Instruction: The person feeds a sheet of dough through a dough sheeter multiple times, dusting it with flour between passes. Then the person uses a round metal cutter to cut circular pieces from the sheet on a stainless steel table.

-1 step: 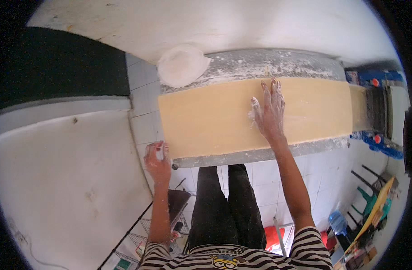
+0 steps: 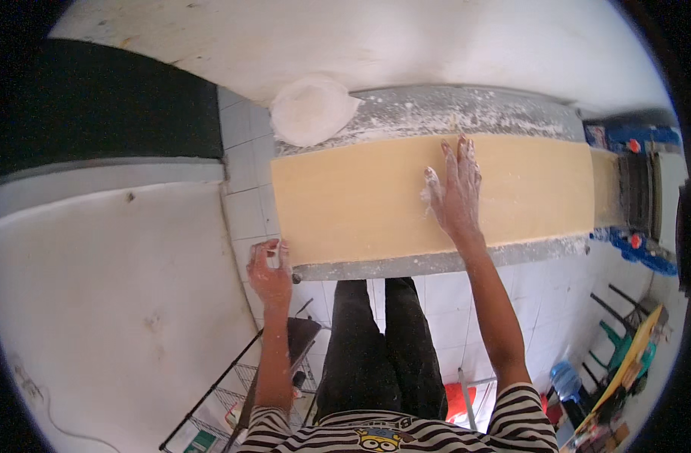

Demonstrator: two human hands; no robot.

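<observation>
Right hand, fingers wide, seemingly steadies dough sheet; left hand curls at its near-left corner, hold unclear; next move calls for gentleness.

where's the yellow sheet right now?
In the head view, the yellow sheet lies lengthwise along the floury grey table at centre, its near-left corner by the left hand, the right hand spread over it near its middle.

The dough sheet lies lengthwise on the table, its right end running to the machine. Behind its left end, at the table's far corner, sits a round container. The right hand lies over the sheet's middle stretch — the left hand at its near left corner. A wire rack stands lower left, a chair lower right.
</observation>
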